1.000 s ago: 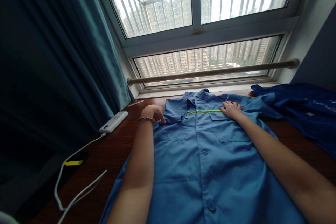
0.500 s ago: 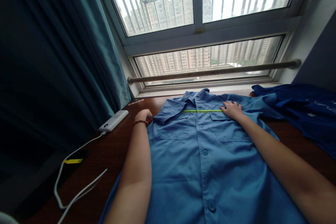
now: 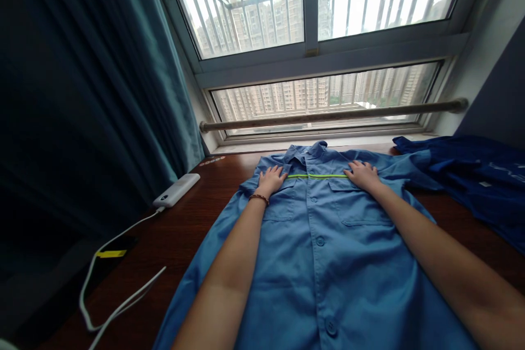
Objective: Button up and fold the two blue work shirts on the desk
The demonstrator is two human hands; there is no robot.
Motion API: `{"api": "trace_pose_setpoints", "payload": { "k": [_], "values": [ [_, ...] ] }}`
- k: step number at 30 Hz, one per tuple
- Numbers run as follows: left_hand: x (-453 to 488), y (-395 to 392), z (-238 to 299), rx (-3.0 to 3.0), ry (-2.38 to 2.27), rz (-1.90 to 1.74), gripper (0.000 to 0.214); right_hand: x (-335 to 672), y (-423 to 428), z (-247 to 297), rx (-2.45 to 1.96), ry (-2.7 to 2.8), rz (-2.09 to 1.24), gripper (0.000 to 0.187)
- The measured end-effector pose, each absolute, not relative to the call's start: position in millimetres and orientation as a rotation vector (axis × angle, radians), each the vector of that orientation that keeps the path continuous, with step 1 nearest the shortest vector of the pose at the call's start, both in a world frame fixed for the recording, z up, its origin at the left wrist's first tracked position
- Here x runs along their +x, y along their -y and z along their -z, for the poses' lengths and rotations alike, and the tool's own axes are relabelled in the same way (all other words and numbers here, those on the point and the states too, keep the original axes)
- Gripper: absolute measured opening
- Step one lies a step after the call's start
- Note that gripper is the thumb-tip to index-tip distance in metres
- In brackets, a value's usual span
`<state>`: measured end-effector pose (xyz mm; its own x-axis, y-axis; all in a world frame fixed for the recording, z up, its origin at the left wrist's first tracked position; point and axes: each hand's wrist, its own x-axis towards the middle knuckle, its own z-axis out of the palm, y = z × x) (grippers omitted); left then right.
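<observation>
A blue button-up work shirt (image 3: 287, 262) lies front side up on the dark wooden surface, its collar toward the window. A yellow-green stripe (image 3: 328, 176) crosses its chest above two flap pockets. My left hand (image 3: 271, 180) lies flat on the shirt's chest at the left, fingers spread, over the folded-in sleeve and the stripe's end. On the opposite side of the chest my right hand (image 3: 363, 174) rests on the fabric with its fingers apart. The sleeve on the right stretches outward toward a darker blue garment.
The darker blue garment (image 3: 471, 175) lies at the right. On the left are a white power bank (image 3: 177, 190) with a white cable (image 3: 88, 284) and a yellow strip (image 3: 111, 254). A curtain (image 3: 156, 93) hangs at the left, and a metal rail (image 3: 328, 116) spans the window.
My left hand has moved right from the shirt's left edge onto its chest, and its fingers have gone from curled to spread. My right hand stays in place.
</observation>
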<state>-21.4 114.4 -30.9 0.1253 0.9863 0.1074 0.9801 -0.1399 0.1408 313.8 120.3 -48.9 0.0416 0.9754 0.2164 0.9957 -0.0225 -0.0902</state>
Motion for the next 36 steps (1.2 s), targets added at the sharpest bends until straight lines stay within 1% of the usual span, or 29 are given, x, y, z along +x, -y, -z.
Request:
{"api": "trace_pose_setpoints", "payload": {
  "k": [4, 8, 11, 15, 20, 23, 27, 29, 31, 33, 36],
  "values": [
    [-34, -122, 44, 2.290, -2.095, -0.279, 0.059, 284, -105, 43, -2.058, 2.006, 0.305, 0.052],
    [-45, -130, 43, 2.261, -2.150, -0.273, 0.061, 260, -82, 48, -1.995, 2.107, 0.221, 0.047],
    [-48, -134, 43, 2.253, -2.168, -0.262, 0.061, 274, -68, 54, -1.937, 2.147, 0.212, 0.048],
    [-51, -137, 46, 2.263, -2.171, -0.266, 0.061, 317, -61, 53, -1.901, 2.160, 0.222, 0.048],
    [-53, -137, 45, 2.279, -2.128, -0.272, 0.061, 361, -76, 50, -2.126, 1.948, 0.149, 0.048],
    [-53, -137, 42, 2.274, -2.099, -0.276, 0.061, 394, -88, 50, -2.178, 1.905, 0.087, 0.049],
    [-52, -138, 40, 2.273, -2.081, -0.274, 0.059, 446, -91, 36, -2.169, 1.941, 0.065, 0.043],
    [-52, -139, 40, 2.281, -2.076, -0.279, 0.058, 463, -86, 21, -2.276, 1.820, 0.086, 0.039],
    [-52, -140, 40, 2.292, -2.072, -0.290, 0.059, 470, -80, 7, -2.487, 1.634, 0.001, 0.038],
    [-52, -140, 41, 2.301, -2.071, -0.299, 0.059, 469, -77, -2, -2.688, 1.505, -0.171, 0.040],
    [-52, -139, 41, 2.302, -2.077, -0.291, 0.060, 463, -75, -5, -2.740, 1.518, -0.311, 0.041]
  ]
}}
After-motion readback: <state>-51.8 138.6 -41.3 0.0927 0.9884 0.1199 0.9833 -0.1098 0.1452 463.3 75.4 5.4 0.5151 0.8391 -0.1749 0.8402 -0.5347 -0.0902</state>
